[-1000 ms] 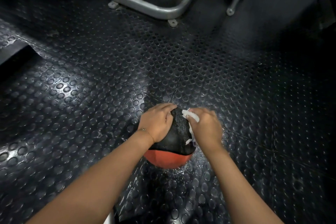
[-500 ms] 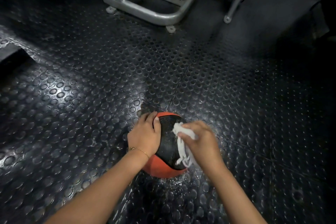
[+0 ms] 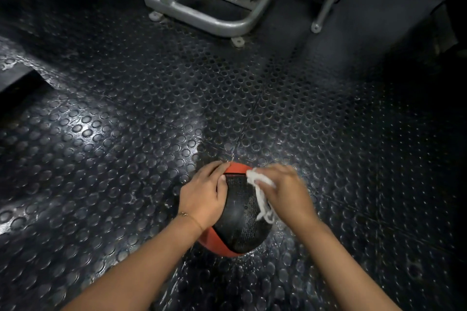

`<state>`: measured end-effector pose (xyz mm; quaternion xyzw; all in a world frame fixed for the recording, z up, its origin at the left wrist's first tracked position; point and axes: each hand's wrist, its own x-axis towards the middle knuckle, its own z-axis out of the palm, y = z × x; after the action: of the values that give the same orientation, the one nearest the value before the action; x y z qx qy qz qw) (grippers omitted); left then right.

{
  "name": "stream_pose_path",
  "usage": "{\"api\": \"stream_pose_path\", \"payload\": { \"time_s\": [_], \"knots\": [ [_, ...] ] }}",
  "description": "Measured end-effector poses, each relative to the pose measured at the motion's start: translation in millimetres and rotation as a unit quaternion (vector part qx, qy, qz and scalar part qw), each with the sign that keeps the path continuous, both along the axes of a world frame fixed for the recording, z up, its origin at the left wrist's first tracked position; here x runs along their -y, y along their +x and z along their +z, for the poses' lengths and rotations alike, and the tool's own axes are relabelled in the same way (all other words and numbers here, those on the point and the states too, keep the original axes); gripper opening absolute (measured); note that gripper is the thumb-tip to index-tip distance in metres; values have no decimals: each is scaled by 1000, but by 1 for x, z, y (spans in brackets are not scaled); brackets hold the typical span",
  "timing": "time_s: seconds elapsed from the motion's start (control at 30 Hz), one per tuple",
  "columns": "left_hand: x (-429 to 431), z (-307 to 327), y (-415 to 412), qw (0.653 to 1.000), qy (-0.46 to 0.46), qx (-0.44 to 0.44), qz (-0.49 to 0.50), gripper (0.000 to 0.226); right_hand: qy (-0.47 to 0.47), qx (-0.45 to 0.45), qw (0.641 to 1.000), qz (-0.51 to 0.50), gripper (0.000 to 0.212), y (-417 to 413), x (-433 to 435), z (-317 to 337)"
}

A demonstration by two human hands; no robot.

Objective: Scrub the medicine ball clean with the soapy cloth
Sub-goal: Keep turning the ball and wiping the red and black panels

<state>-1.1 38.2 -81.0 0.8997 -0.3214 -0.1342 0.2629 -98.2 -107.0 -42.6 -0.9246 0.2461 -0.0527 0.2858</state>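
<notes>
Though wet, studded floor [image 3: 121, 159]; left hand [image 3: 202, 197] flat on ball [image 3: 240, 219], right hand [image 3: 288, 197] round cloth [image 3: 252, 176].

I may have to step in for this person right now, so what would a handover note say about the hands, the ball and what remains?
Left hand: rests on the left side of the medicine ball, steadying it on the studded floor.
Right hand: grips the white cloth against the ball's upper right.
Done: the floor around the ball looks wet; scrubbing is under way.
Left: how much is clean cannot be told. The underside is hidden, so probably turn the ball and scrub there.
</notes>
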Motion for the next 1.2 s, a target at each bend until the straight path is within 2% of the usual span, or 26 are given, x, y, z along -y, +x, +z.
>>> {"api": "stream_pose_path", "payload": {
  "time_s": [0.1, 0.13, 0.27, 0.33, 0.43, 0.53, 0.6, 0.63, 0.73, 0.87, 1.0, 1.1, 1.2],
  "knots": [
    [3, 4, -4, 1000, -3, 20, -10, 78, -3, -29, 996, -80, 26, 17, 6, -7],
    [3, 4, -3, 1000, 0, 20, -8, 79, -19, -31, 997, -64, 26, 17, 1, -3],
    [1, -1, -2, 1000, -16, 13, 3, 77, -108, 18, 987, 115, 28, -7, -32, 21],
    [2, 1, -7, 999, -34, 7, 4, 74, -133, 5, 986, 97, 27, -4, -23, 21],
    [14, 8, -12, 999, -40, 0, 0, 75, -100, -24, 995, -17, 26, 9, 0, 10],
    [21, 10, -9, 1000, -24, 3, -13, 66, -108, -18, 994, 24, 28, 5, -11, 18],
    [23, 9, -10, 999, -21, 13, -27, 73, -123, 2, 989, 76, 29, -9, -19, 22],
    [25, 8, -12, 999, -21, 16, -37, 78, -125, -1, 990, 70, 28, -13, -14, 21],
    [39, 7, -16, 999, -8, 8, -46, 78, -79, -65, 994, -41, 26, -7, 16, 7],
    [44, 9, -9, 1000, 13, -12, -14, 47, -8, -30, 994, -108, 23, -15, 7, 2],
    [32, 6, 0, 1000, -12, -24, 3, 63, 14, 48, 996, -75, 25, -49, -26, 3],
    [26, 5, -3, 1000, -22, -12, -7, 75, 73, 15, 987, -141, 23, -32, -4, -9],
    [30, 12, -3, 1000, 1, -19, 1, 63, 100, 9, 978, -181, 20, -15, 13, -16]
  ]
}}
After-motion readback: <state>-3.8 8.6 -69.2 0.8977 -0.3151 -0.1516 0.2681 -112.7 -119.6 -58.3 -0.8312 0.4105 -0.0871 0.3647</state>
